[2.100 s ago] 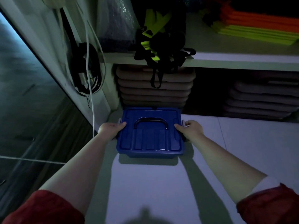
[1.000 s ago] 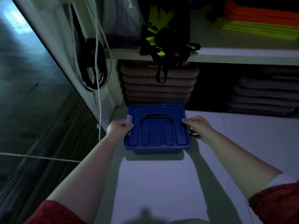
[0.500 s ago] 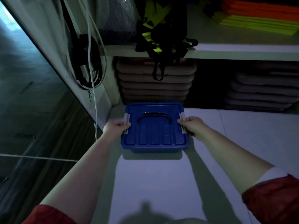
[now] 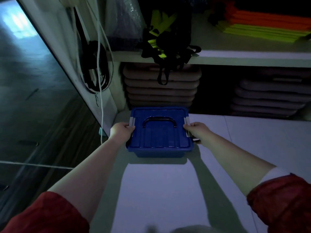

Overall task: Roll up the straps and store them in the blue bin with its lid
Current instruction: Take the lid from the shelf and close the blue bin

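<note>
A blue bin point(image 4: 159, 153) stands on the white surface with its blue lid point(image 4: 159, 132) on top, the dark handle lying flat. Grey latches sit at both sides of the lid. My left hand point(image 4: 121, 131) grips the bin's left side at the latch. My right hand point(image 4: 196, 131) grips the right side at the other latch. A tangle of black and yellow straps point(image 4: 165, 39) lies on the shelf above, one black loop hanging over the edge. What is inside the bin is hidden by the lid.
The white shelf point(image 4: 252, 57) above holds orange and yellow folded stacks point(image 4: 269, 26). Grey stacked pads point(image 4: 161, 91) fill the space behind the bin, more at the right point(image 4: 267, 98). Black cables and a white cord point(image 4: 99, 68) hang at the left wall. The floor drops away left.
The bin has slid a little farther back toward the stacked pads, both hands staying on its sides at the latches.
</note>
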Tool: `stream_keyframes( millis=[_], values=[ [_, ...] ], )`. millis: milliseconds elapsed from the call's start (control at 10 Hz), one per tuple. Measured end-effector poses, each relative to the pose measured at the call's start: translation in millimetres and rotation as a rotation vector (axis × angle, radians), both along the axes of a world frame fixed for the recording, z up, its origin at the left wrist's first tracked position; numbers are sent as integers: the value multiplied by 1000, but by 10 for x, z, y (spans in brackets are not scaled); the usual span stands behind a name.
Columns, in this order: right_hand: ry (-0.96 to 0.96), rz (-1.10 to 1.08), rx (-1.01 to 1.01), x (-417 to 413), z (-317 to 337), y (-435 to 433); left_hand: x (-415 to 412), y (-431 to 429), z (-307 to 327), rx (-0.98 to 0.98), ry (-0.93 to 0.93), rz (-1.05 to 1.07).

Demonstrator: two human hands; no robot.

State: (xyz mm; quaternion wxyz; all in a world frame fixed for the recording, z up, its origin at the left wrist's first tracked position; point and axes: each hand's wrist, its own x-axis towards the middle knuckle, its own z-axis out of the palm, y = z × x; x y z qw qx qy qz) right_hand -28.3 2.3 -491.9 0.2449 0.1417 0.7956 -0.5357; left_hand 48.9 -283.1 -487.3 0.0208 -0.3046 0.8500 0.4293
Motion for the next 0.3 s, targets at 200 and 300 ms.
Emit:
stream_keyframes(
  millis=[200, 300],
  values=[
    [134, 192, 122, 328, 62, 402, 502, 115, 281, -29, 197, 36],
    [306, 260, 227, 788, -46, 873, 1202, 243, 275, -16, 236, 59]
  ],
)
